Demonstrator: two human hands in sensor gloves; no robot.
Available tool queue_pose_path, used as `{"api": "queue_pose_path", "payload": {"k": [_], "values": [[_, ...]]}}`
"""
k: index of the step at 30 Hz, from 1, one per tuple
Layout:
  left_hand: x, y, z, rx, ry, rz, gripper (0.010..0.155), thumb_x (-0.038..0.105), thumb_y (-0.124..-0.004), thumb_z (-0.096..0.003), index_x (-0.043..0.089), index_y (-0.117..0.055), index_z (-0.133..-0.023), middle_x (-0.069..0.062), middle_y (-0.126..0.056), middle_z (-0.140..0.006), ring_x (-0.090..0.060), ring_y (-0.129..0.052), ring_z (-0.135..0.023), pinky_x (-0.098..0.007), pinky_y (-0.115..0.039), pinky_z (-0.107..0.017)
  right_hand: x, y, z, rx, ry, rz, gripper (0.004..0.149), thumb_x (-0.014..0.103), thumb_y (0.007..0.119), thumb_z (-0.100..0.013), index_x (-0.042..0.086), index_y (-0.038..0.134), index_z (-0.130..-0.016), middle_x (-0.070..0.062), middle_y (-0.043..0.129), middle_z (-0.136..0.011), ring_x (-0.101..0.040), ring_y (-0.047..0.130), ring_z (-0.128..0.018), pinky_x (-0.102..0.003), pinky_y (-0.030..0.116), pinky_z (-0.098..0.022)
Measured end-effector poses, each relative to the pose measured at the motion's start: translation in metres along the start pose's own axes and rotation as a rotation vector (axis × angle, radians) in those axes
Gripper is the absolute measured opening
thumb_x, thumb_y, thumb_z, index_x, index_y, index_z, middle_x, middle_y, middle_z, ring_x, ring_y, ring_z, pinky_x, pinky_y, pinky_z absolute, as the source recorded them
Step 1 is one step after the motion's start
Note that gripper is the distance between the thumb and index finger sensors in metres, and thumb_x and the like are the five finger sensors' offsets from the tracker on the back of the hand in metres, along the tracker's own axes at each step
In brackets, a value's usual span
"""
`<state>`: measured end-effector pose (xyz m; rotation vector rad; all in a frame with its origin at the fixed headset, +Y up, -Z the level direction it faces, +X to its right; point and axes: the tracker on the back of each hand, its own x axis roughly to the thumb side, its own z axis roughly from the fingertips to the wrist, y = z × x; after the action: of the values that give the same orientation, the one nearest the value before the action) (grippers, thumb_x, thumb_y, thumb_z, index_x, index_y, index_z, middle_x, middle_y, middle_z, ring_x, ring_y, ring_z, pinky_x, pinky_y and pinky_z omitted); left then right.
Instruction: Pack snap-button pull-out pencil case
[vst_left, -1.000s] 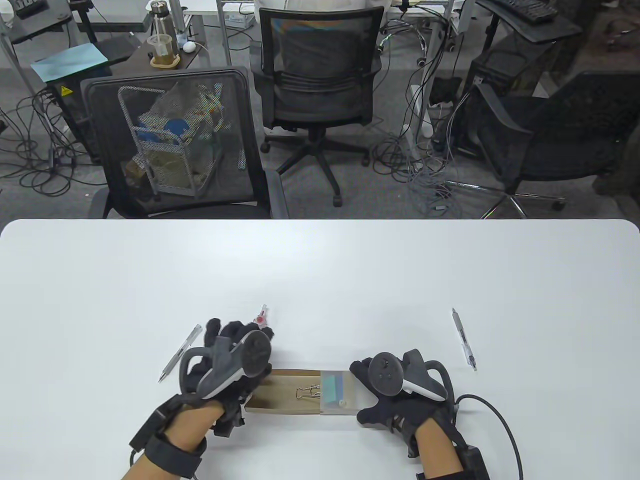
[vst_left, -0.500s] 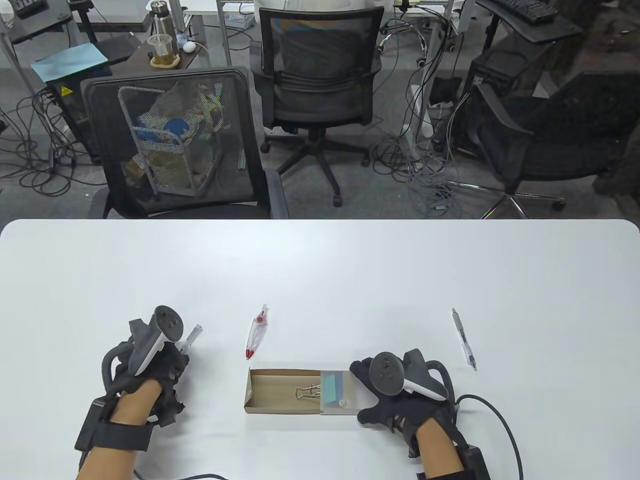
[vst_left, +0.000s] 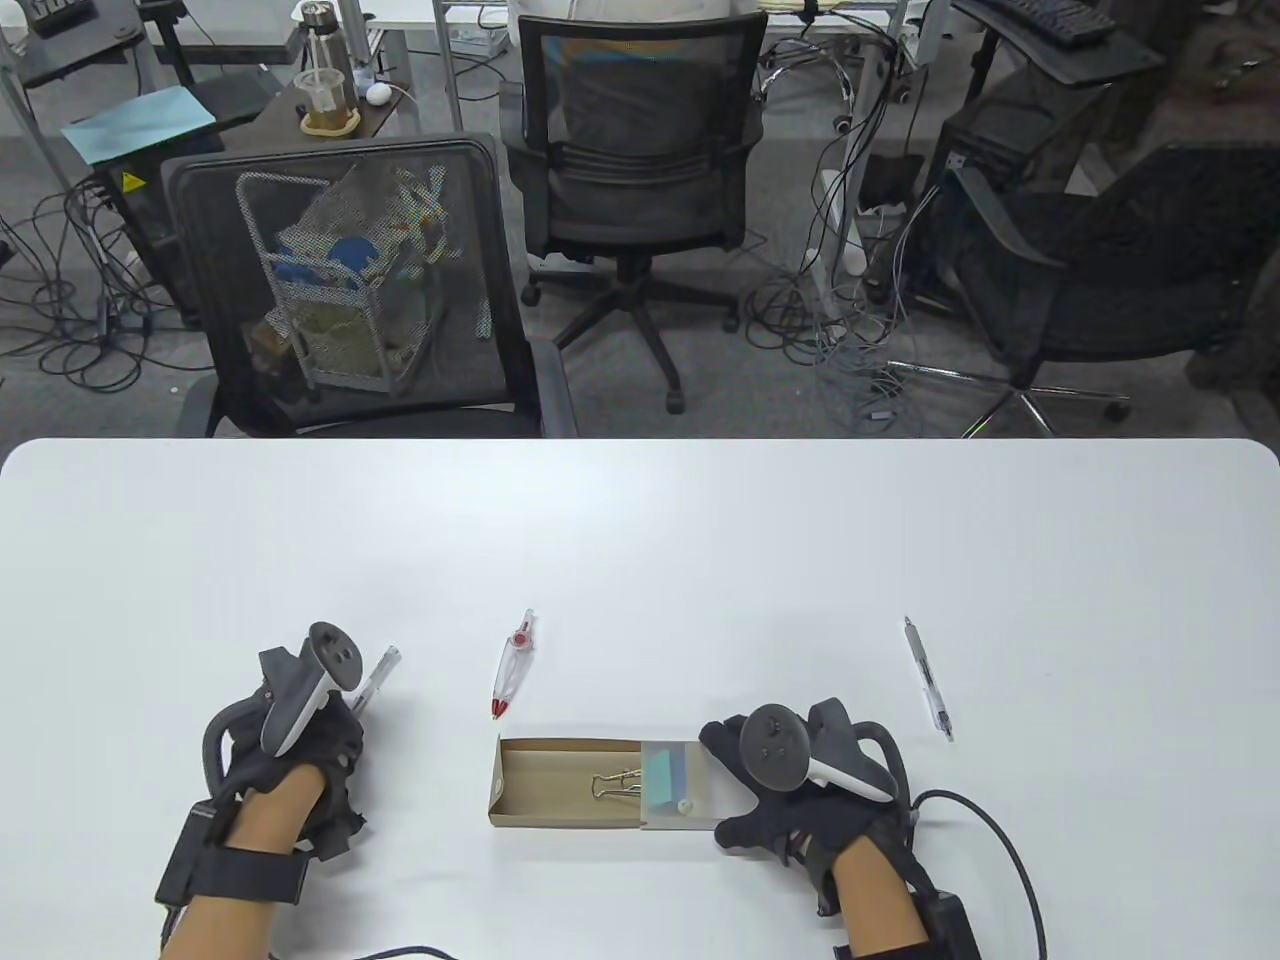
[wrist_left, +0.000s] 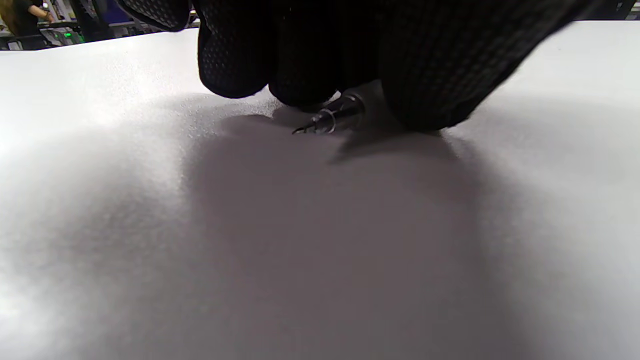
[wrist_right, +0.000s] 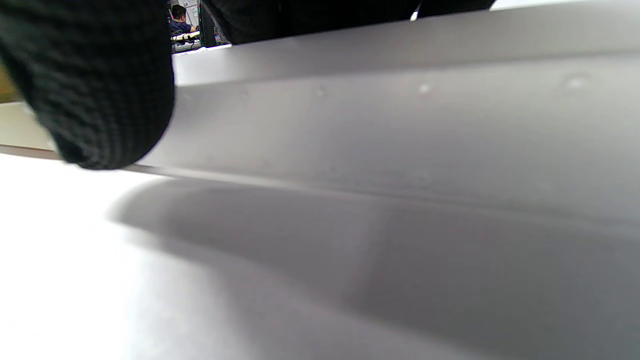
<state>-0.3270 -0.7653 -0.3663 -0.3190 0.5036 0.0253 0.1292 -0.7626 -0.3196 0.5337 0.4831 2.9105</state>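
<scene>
The pencil case lies at the table's front centre. Its brown cardboard drawer (vst_left: 560, 770) is pulled out to the left of the translucent sleeve (vst_left: 690, 790). A binder clip (vst_left: 615, 785) and a teal-blue block (vst_left: 663, 775) lie in the drawer. My right hand (vst_left: 722, 785) grips the sleeve's right end, and the sleeve's wall fills the right wrist view (wrist_right: 400, 125). My left hand (vst_left: 350, 705) is on a silver pen (vst_left: 378, 670) to the left. In the left wrist view my fingertips (wrist_left: 235, 75) pinch the pen (wrist_left: 332, 116), whose tip rests on the table.
A red-and-white pen (vst_left: 513, 677) lies just behind the drawer's left end. A clear pen (vst_left: 928, 680) lies to the right of my right hand. A cable (vst_left: 1000, 850) trails from the right wrist. Office chairs stand beyond the table's far edge (vst_left: 640, 442).
My left hand has left the drawer's left end and moved left to the silver pen, where its fingers now close on it. My right hand and the case have not moved.
</scene>
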Motion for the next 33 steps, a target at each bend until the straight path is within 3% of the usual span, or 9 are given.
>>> {"api": "queue_pose_path", "payload": {"k": [7,13,17,21,24,33], "values": [[0.005,0.017,0.021,0.101,-0.117,0.046,0.050,0.041,-0.089,-0.0361,0.028,-0.083,-0.084,0.004,-0.083,-0.091,-0.026,-0.082,-0.088,-0.057,-0.054,-0.079,0.000,0.000,0.000,0.002,0.000,-0.002,0.092,0.061,0.090,-0.029,0.038,0.047,-0.107,0.006,0.054,-0.116,-0.027,0.060,-0.104,-0.057,0.047,-0.077],[0.041,0.048,0.081,0.243,-0.440,-0.043,0.050,0.039,-0.088,-0.0358,0.031,-0.082,-0.085,0.008,-0.081,-0.093,-0.024,-0.081,-0.090,-0.057,-0.052,-0.081,0.000,0.000,0.000,0.000,0.000,-0.001,0.092,0.060,0.090,-0.029,0.038,0.047,-0.107,0.006,0.054,-0.116,-0.027,0.060,-0.104,-0.057,0.047,-0.077],[0.074,0.054,0.132,0.365,-0.644,-0.202,0.049,0.039,-0.089,-0.0351,0.033,-0.084,-0.084,0.009,-0.082,-0.093,-0.022,-0.082,-0.091,-0.056,-0.052,-0.082,-0.001,0.001,0.000,0.001,-0.001,-0.004,0.092,0.060,0.090,-0.029,0.038,0.046,-0.107,0.006,0.053,-0.117,-0.027,0.060,-0.105,-0.057,0.046,-0.077],[0.108,0.046,0.172,0.457,-0.760,-0.405,0.049,0.038,-0.090,-0.0343,0.035,-0.085,-0.083,0.012,-0.083,-0.092,-0.020,-0.083,-0.091,-0.055,-0.052,-0.083,0.000,0.001,0.000,-0.001,-0.001,-0.002,0.092,0.060,0.090,-0.029,0.038,0.046,-0.107,0.006,0.053,-0.117,-0.027,0.059,-0.105,-0.057,0.046,-0.077],[0.129,0.032,0.187,0.480,-0.788,-0.575,0.048,0.038,-0.090,-0.0339,0.036,-0.086,-0.082,0.013,-0.084,-0.092,-0.019,-0.083,-0.092,-0.055,-0.051,-0.084,-0.001,0.001,0.000,-0.001,-0.002,-0.003,0.092,0.060,0.090,-0.029,0.038,0.046,-0.107,0.006,0.053,-0.117,-0.027,0.059,-0.105,-0.057,0.046,-0.077],[0.163,-0.003,0.200,0.470,-0.830,-0.835,0.047,0.039,-0.092,-0.0324,0.038,-0.089,-0.080,0.014,-0.087,-0.090,-0.017,-0.087,-0.089,-0.054,-0.054,-0.083,-0.001,0.001,0.000,0.000,-0.005,-0.005,0.092,0.060,0.090,-0.029,0.038,0.046,-0.107,0.006,0.053,-0.117,-0.027,0.059,-0.105,-0.057,0.046,-0.077]]}}
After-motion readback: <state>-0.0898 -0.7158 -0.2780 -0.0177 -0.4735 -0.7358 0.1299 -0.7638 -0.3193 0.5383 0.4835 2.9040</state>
